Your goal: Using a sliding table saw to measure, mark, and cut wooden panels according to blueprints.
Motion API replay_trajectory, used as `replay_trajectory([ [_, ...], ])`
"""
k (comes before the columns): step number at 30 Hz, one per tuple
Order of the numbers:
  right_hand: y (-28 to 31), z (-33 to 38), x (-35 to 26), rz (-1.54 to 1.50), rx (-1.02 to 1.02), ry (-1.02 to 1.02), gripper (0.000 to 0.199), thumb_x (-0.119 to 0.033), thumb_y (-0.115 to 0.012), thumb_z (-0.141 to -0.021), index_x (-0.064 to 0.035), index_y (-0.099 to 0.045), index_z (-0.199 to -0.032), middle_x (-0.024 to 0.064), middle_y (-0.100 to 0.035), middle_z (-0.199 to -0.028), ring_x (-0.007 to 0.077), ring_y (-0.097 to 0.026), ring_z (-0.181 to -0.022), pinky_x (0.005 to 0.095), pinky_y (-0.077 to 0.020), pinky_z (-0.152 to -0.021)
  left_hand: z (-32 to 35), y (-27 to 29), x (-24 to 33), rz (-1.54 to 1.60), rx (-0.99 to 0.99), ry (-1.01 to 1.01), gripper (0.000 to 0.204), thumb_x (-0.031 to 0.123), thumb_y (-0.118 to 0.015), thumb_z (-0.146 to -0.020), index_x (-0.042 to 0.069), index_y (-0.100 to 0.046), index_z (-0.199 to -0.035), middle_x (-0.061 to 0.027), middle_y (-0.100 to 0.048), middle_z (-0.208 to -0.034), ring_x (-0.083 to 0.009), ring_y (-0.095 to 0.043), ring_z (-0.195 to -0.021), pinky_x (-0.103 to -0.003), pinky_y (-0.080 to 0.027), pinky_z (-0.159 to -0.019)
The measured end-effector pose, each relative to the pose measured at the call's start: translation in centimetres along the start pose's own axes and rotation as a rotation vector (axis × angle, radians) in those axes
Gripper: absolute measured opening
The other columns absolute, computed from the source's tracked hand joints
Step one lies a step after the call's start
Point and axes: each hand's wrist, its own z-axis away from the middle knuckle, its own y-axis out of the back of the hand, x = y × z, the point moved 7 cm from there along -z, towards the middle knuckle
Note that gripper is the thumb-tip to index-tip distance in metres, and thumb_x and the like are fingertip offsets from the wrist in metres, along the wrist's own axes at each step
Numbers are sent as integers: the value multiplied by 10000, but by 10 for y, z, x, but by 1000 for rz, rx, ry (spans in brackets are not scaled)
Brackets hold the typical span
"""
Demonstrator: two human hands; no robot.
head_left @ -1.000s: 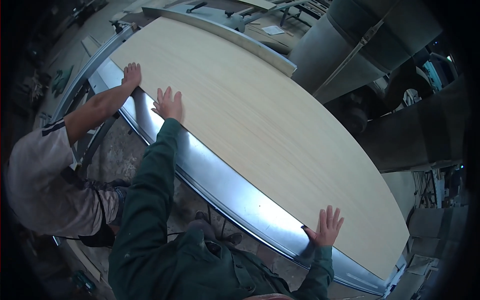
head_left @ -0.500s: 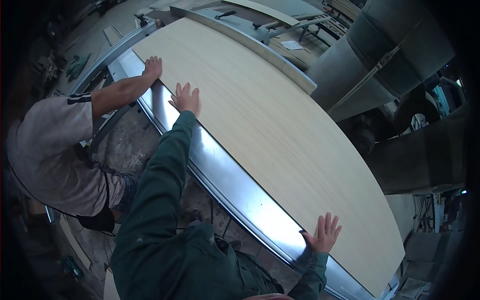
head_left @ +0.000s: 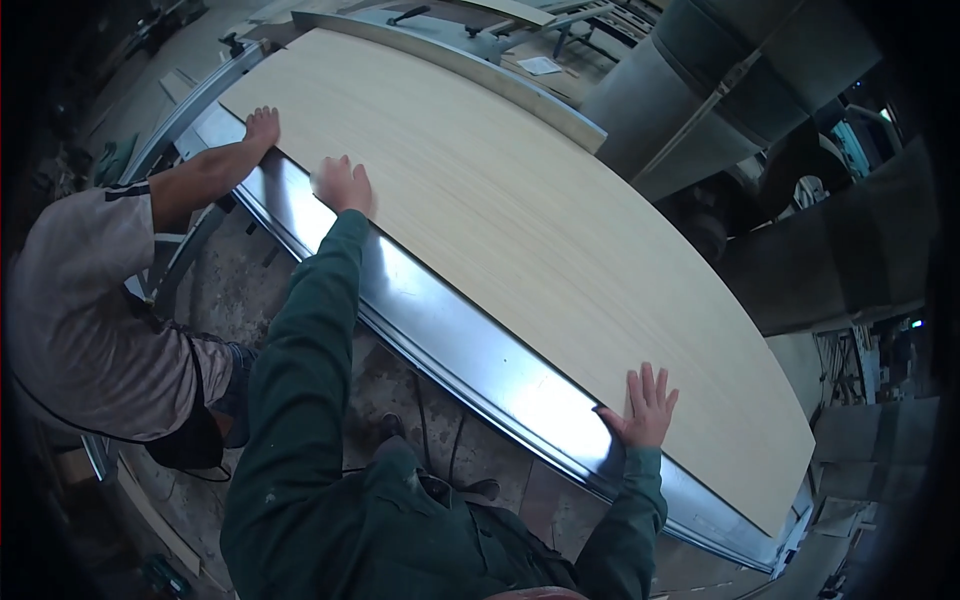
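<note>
A long pale wood-grain panel (head_left: 480, 220) lies on a machine table with a shiny metal strip (head_left: 470, 340) along its near side. My right hand (head_left: 648, 405) presses flat on the panel near its right end, fingers spread and thumb toward the near edge. At the panel's near edge farther left is my left hand (head_left: 345, 187), its fingers loosely bent and partly smeared by motion; it holds nothing I can see. Left of it, a co-worker's hand (head_left: 263, 127) rests on the panel's edge near the far left corner.
The co-worker (head_left: 90, 310) in a light shirt stands at my left. A long straight fence (head_left: 450, 62) runs along the panel's far side. Large grey ducts (head_left: 690, 80) rise at the back right. A metal rail (head_left: 200, 100) lies beyond the left end.
The panel, the table and the co-worker appear shifted left and up in the view. My left hand's fingers were spread on the panel and are now more bent and blurred. My right hand stays flat.
</note>
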Motion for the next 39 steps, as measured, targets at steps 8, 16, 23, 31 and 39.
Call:
replay_trajectory([
  [8,7,16,4,-49,95,0,929,-805,-636,-698,-186,-558,-1386,88,-445,-1523,430,-336,-1427,771,-232,-1025,337,13,145,242,-206,-131,376,168,-658,-878,174,-639,-1254,-139,-240,-1584,-496,-65,-1461,-584,-62,-1205],
  [16,13,71,88,-219,59,150,851,-697,-647,-782,-170,-499,-1434,111,-419,-1536,354,-342,-1442,683,-233,-1101,404,15,190,129,-138,-7,355,237,-652,-884,181,-652,-1235,-94,-355,-1543,-430,-102,-1477,-556,-30,-1212],
  [23,1,247,297,-8,-135,-40,1140,-808,-641,-676,-96,-362,-1522,139,-288,-1610,332,-200,-1512,645,-105,-1167,389,23,181,84,-109,-26,339,241,-647,-890,151,-662,-1217,-131,-393,-1517,-274,-218,-1479,-509,12,-1223],
  [31,-5,237,297,67,-115,-34,1162,-779,-707,-643,-141,-338,-1541,117,-248,-1631,317,-161,-1525,645,-58,-1182,353,17,164,63,-97,-47,321,241,-649,-884,148,-673,-1191,-136,-414,-1500,-228,-237,-1475,-506,35,-1223],
  [39,-2,217,268,67,-30,15,1112,-821,-649,-678,-184,-352,-1540,101,-276,-1622,320,-203,-1514,652,-76,-1177,321,8,147,66,-85,-59,319,268,-648,-882,174,-678,-1186,-121,-402,-1504,-232,-248,-1471,-501,18,-1226],
])
